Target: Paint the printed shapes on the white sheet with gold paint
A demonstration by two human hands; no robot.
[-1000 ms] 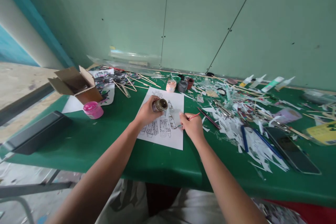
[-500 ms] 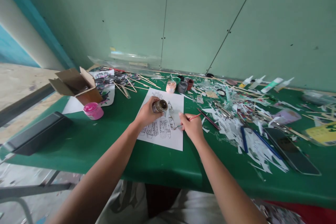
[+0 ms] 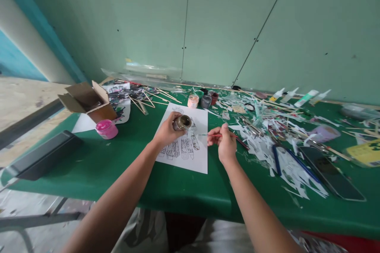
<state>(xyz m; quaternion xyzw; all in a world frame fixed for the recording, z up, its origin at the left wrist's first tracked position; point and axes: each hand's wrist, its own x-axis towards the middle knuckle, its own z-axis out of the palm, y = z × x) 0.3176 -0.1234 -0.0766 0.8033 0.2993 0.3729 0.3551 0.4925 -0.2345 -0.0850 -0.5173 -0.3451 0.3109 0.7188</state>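
My left hand (image 3: pixel 167 129) is closed around a small open jar (image 3: pixel 182 122) with dark brownish contents, tilted a little above the paper. In my right hand (image 3: pixel 223 141) is a thin red paintbrush (image 3: pixel 218 135), its tip pointing left over the paper's right edge, apart from the jar. Below both lies a white sheet of paper (image 3: pixel 197 164) printed with black line drawings of patterned strips. My left hand and the jar hide part of the drawings.
Several paint jars (image 3: pixel 192 101) stand behind the paper. A pink jar (image 3: pixel 107 129), an open cardboard box (image 3: pixel 101 112) and a dark grey case (image 3: pixel 44 154) are at left. Paper scraps (image 3: pixel 264 154), a phone (image 3: pixel 331 172) and glue bottles (image 3: pixel 307 98) lie or stand at right.
My right hand has drawn back to the right and turned, lifting the brush tip off the drawing. The jar in my left hand stays nearly in place.
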